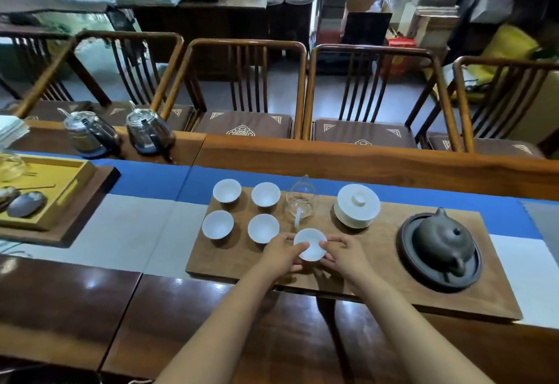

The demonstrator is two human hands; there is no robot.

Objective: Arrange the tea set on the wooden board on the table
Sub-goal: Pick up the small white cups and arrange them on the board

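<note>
- Head view: both bare forearms entered from the bottom of the frame and converged toward the centre, over the near edge of the wooden board (pixel 378 265) lying on the worktop (pixel 75 302).
- The left hand (pixel 279 255) lay palm down, wrist straight, its fingers (pixel 298 247) curled against the left side of a small white cup (pixel 311 244), thumb tip on the rim.
- The right hand (pixel 344 255) mirrored it from the right, fingers (pixel 326 244) closed narrowly on the cup's opposite side, so the cup was held between both hands.
- That held cup sat at centre frame, low over the board's near-middle part; whether it touched the board could not be told.
- Four more white cups (pixel 240 211) stood in a two-by-two group on the board's left end, just left of the held cup.
- A glass pitcher (pixel 302 200) stood just beyond the held cup, and a lidded white gaiwan (pixel 357 205) to its right.
- A dark clay teapot (pixel 443 240) rested on a round dark tray (pixel 406 241) at the board's right end.
</note>
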